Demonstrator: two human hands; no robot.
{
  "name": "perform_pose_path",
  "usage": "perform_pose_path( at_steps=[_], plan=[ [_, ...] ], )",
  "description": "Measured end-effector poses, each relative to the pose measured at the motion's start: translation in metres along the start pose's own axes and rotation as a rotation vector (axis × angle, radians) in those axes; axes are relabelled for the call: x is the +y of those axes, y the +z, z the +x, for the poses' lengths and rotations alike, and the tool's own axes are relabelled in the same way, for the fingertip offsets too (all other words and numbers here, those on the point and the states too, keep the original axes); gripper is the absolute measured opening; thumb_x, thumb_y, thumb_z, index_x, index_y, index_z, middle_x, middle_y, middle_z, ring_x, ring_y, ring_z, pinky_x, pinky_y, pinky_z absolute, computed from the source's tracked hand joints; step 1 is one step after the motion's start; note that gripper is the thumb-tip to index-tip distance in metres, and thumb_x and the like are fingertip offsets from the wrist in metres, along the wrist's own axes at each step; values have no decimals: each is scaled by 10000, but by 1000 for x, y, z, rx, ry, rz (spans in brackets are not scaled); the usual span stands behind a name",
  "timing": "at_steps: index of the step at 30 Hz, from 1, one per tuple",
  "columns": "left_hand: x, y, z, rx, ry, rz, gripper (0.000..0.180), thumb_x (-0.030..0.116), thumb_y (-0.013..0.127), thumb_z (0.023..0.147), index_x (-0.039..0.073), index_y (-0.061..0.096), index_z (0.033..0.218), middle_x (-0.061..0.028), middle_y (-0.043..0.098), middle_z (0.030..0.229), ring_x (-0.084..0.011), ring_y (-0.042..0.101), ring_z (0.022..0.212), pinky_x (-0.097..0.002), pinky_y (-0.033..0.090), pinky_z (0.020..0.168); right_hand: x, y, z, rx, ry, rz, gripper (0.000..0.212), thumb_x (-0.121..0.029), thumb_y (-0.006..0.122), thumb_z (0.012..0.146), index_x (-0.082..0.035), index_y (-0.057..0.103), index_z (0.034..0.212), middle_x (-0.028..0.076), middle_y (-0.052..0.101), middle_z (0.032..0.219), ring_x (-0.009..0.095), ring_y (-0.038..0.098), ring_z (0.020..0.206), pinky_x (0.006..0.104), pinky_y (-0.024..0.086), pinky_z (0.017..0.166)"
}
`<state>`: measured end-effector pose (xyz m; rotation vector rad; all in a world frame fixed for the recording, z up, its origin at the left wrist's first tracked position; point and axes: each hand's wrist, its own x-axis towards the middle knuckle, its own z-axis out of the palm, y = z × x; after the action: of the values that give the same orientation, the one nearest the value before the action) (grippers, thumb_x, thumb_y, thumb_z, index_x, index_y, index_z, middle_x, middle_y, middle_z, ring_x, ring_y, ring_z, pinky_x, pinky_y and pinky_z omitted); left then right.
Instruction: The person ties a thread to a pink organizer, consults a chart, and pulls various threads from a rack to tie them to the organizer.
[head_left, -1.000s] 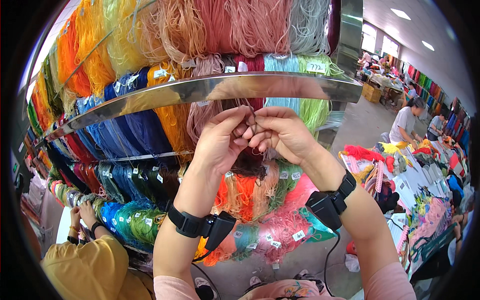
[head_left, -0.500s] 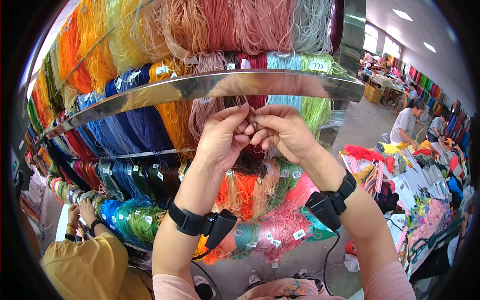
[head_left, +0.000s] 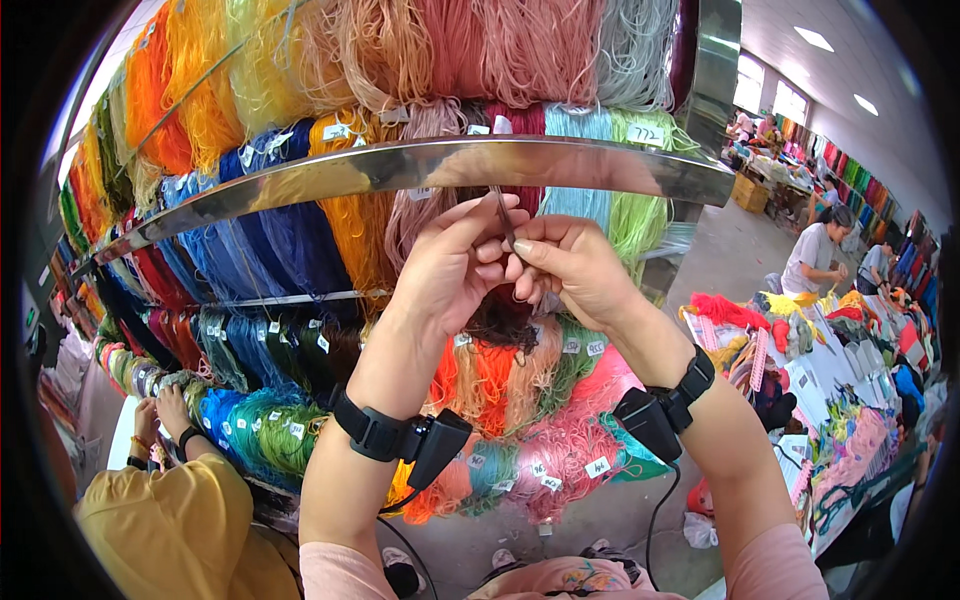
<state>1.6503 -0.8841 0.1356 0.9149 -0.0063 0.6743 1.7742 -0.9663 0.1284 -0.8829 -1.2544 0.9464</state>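
Note:
In front of the yarn rack, just below its metal bar (head_left: 420,166), my two hands meet. Between them runs a thin dark brown strand of yarn (head_left: 506,222), taut and nearly upright. My left hand (head_left: 452,258) is closed on it with fingertips pinched. My right hand (head_left: 570,262) pinches the same strand lower down, thumb on top and the other fingers curled. Beneath my hands hangs a dark brown bundle of yarn (head_left: 502,328), partly hidden by them. Whether the strand comes from that bundle I cannot tell.
Tagged skeins in many colours hang in rows, such as light green yarn (head_left: 635,220) and orange yarn (head_left: 488,380). On the left, a co-worker in a yellow top (head_left: 180,520) reaches into the lower skeins. A table with yarn piles (head_left: 860,440) stands at right.
The brown strand now shows stretched upward between my fingers. My right hand's grip has dropped slightly along it, and my left fingertips have risen a little.

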Motion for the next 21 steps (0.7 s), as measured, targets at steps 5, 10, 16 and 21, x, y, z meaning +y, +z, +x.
perform_pose_path(
  at_steps=[5, 10, 16, 21],
  plan=[
    [9, -3, -13, 121, 203, 264, 156, 125, 520, 788, -11, 550, 860, 22, 455, 602, -26, 326, 434, -157, 235, 374, 0, 6, 15, -52, 22, -251, 141, -95, 479, 798, 20, 521, 868, 60, 561, 736, 111, 544, 621, 211, 448, 549],
    [3, 2, -64, 353, 366, 569, 177, 135, 512, 790, -26, 580, 818, 60, 365, 512, -14, 282, 437, -168, 182, 383, 14, 20, 64, -13, -55, 241, 198, -61, 469, 775, 21, 498, 953, 84, 508, 956, 171, 480, 894, 298, 384, 796],
    [-100, -30, -255, 676, 333, 308, 221, 140, 478, 788, 76, 425, 583, 46, 343, 462, -33, 255, 317, -177, 185, 312, 3, 14, 63, -103, -16, 184, 384, -53, 507, 733, 25, 395, 1092, 104, 407, 1073, 192, 375, 1035, 359, 322, 887],
    [-303, -72, -481, 1596, -43, -239, 91, 73, 428, 780, 40, 502, 739, 9, 426, 547, -55, 372, 405, -169, 307, 349, -9, -10, 9, -140, 72, 51, 446, -92, 480, 774, 31, 332, 1176, 137, 410, 1154, 206, 412, 1061, 321, 367, 843]
  ],
)
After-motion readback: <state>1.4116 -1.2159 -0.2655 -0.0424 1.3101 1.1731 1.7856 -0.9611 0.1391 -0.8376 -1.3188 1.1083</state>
